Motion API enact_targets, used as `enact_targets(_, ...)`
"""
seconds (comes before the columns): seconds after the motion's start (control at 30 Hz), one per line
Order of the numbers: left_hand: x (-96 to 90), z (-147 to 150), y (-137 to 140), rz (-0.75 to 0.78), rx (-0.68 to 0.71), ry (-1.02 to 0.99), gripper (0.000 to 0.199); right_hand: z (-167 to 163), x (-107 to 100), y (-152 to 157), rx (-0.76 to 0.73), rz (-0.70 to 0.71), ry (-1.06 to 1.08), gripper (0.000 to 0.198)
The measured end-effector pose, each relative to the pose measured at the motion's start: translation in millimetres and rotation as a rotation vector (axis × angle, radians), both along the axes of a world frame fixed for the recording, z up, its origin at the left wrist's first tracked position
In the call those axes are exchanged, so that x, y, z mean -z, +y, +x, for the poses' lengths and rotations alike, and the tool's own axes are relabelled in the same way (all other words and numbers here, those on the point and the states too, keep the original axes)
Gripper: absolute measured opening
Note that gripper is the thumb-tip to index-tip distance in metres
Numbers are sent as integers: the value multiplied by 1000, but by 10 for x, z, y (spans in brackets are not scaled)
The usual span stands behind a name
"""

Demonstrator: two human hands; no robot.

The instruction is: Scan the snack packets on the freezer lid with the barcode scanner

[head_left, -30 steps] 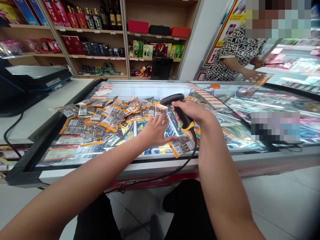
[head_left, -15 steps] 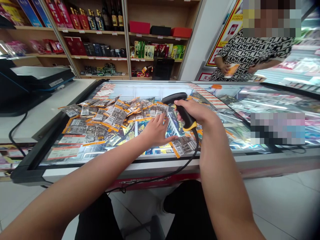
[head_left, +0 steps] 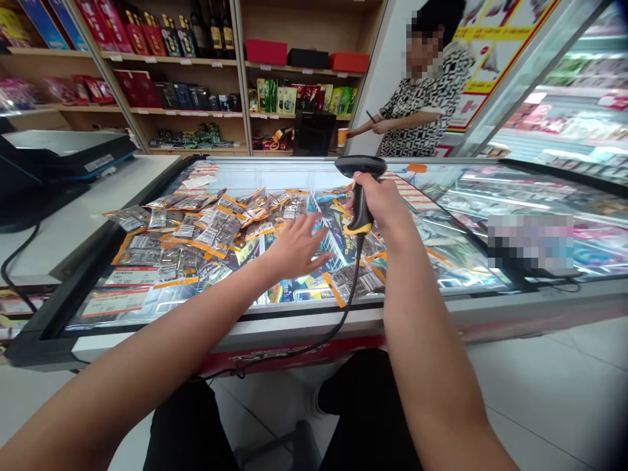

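Note:
My right hand [head_left: 377, 199] is wrapped round the handle of a black and yellow barcode scanner [head_left: 362, 209], raised above the glass with its head facing away from me. From the handle a black cable [head_left: 350, 307] hangs in a curve towards me. My left hand [head_left: 299, 245], fingers spread and nothing in it, hovers over the glass top just left of the scanner. Beyond and left of it lies a heap of small clear packets with orange edges [head_left: 216, 226]. Another packet [head_left: 356, 281] lies below the scanner, near the front edge of the glass.
The glass-topped chest freezer [head_left: 314, 320] spans the view before me. A white counter [head_left: 83, 216] with a dark machine [head_left: 63, 157] adjoins it at left. Price labels [head_left: 122, 297] lie front left. Behind are stocked shelves [head_left: 196, 62] and a person [head_left: 426, 98] by an orange cup [head_left: 342, 136].
The scanner has turned more upright, its head lifted and swung away from the packets. My left hand has drawn back slightly from the packets. The person behind has moved left and reaches towards the cup.

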State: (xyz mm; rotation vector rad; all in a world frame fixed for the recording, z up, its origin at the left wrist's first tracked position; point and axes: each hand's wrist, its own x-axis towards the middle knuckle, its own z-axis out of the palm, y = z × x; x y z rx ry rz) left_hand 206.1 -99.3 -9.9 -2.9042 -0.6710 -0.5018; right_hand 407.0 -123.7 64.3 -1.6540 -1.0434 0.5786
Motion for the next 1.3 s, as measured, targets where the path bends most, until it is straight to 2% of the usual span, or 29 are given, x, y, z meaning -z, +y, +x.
enact_targets(0.1, -102, -26, -156, -101, 383, 40, 39, 7, 6, 17, 24, 19, -14, 39)
enact_targets(0.17, -128, -39, -220, -152, 503, 71, 35, 19, 14, 22, 22, 32, -7, 40)
enact_targets(0.23, -119, -54, -221, -154, 521, 110, 38, 28, 18, 23, 22, 32, -2, 39)
enact_targets(0.33, -75, -82, -126, -77, 389, 175, 47, 27, 10, 19, 23, 9, -13, 39)
enact_targets(0.5, -24, -147, 115, 107, 33, 181, 45, -3, 5, -14, -49, -52, 11, 33)
enact_targets(0.6, 4, -169, 230, 157, -152, 155, 41, -7, 10, -71, -194, -227, -45, 32)
enact_targets(0.67, 29, -152, 275, 182, -216, 134, 38, 11, 7, -119, -297, -361, -126, 34)
enact_targets(0.73, 56, -107, 293, 202, -242, 105, 37, 42, 1, -165, -349, -431, -164, 34)
enact_targets(0.93, 100, 21, 278, 181, -249, 29, 36, 127, 8, -228, -370, -531, -132, 34)
enact_targets(1.1, 95, 17, 277, 156, -242, 32, 37, 157, 49, -207, -319, -540, -92, 31)
enact_targets(1.3, 99, 16, 279, 146, -239, 18, 37, 154, 16, -224, -335, -565, -123, 36)
